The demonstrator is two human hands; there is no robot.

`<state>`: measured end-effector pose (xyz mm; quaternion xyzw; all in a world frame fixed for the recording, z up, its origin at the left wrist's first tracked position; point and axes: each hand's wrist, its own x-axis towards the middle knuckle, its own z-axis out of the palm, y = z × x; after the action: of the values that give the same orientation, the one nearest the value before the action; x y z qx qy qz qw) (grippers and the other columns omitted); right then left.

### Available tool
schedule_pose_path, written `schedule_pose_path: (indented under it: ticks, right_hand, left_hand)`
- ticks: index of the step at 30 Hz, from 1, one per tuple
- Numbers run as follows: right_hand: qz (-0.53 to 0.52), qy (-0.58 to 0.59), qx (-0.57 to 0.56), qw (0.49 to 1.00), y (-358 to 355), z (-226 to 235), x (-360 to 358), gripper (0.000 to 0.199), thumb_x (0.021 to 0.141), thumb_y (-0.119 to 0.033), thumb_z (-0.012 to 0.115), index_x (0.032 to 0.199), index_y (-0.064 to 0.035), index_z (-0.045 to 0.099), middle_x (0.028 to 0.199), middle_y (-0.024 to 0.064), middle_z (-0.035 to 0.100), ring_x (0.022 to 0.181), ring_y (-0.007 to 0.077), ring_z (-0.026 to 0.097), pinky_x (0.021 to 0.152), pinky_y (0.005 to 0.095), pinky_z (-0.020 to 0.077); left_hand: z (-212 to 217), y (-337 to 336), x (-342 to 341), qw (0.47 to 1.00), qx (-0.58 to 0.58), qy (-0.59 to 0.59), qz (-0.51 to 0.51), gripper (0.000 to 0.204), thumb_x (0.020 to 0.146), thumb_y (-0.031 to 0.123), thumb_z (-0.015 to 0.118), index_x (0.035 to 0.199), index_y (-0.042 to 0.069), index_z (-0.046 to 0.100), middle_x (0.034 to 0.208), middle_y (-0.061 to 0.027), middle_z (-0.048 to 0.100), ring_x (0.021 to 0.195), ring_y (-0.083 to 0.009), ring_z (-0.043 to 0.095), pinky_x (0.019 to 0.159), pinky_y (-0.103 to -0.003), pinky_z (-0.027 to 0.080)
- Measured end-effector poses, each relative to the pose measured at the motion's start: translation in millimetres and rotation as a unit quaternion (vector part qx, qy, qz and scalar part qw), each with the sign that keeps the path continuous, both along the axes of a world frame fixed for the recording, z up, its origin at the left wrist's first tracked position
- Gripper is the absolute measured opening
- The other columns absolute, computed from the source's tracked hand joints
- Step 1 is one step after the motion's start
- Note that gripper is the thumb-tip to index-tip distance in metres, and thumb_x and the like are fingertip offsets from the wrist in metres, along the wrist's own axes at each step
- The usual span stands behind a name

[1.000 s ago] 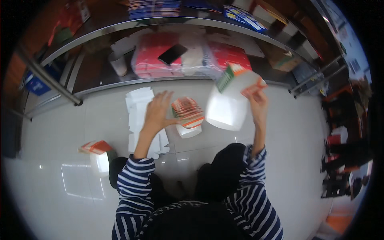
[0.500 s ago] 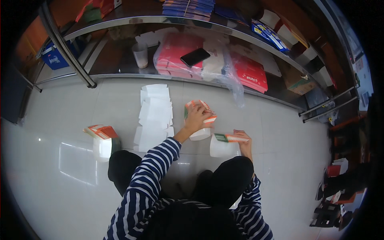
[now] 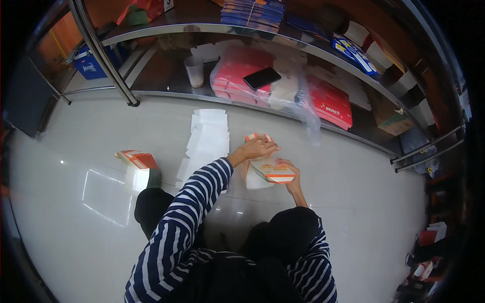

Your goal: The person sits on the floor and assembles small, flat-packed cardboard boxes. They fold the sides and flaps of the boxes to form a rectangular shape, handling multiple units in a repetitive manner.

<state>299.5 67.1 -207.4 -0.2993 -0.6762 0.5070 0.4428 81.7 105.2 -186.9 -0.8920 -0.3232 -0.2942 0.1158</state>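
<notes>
My right hand (image 3: 291, 172) grips the right edge of a folded cardboard food carton (image 3: 275, 171) with orange, green and cream print. That carton lies against a nested stack of similar cartons (image 3: 259, 136), whose white ends show below. Across the top of the stack lies my left hand (image 3: 256, 148), its fingers curled over and partly blurred, holding it. The left palm hides much of where the carton and the stack meet. To my left, another group of nested orange and green cartons (image 3: 144, 162) stands on the floor, its white side facing me.
A row of overlapping white cardboard blanks (image 3: 207, 139) lies left of the stack. Ahead is a metal shelf (image 3: 166, 95) with a plastic cup (image 3: 194, 71), bagged red packages (image 3: 235, 76), a phone (image 3: 262, 78) and a cardboard box (image 3: 394, 123). My knees frame the near floor.
My right hand has brought its carton leftward and up against the stack. My left hand has stayed on the stack, fingers now less spread. The whole view has shifted slightly.
</notes>
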Motion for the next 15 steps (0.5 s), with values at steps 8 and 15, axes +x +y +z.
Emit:
schedule_pose_path:
  ticks: [8, 15]
  right_hand:
    - [-0.078, 0.019, 0.09, 0.993, 5.7, -42.3, -32.0, 0.031, 0.069, 0.006, 0.062, 0.099, -0.0004, 0.061, 0.106, 0.0126, 0.052, 0.108, 0.0278, 0.048, 0.093, 0.0347, 0.0376]
    - [-0.337, -0.246, 0.147, 0.897, -22.7, -82.6, -53.5, 0.023, 0.071, -0.004, 0.062, 0.094, -0.0023, 0.06, 0.103, 0.0142, 0.051, 0.099, 0.0315, 0.048, 0.08, 0.0414, 0.0383]
  left_hand:
    - [7.1, 1.9, 1.2, 0.998, -0.054, -0.014, 0.0, 0.026, 0.078, 0.022, 0.055, 0.103, 0.013, 0.055, 0.092, -0.0024, 0.061, 0.085, -0.0194, 0.061, 0.071, -0.032, 0.051]
    - [6.9, -0.7, 0.9, 0.998, -0.055, -0.005, 0.013, 0.03, 0.078, 0.024, 0.057, 0.106, 0.014, 0.054, 0.088, -0.0008, 0.06, 0.083, -0.0191, 0.061, 0.065, -0.034, 0.052]
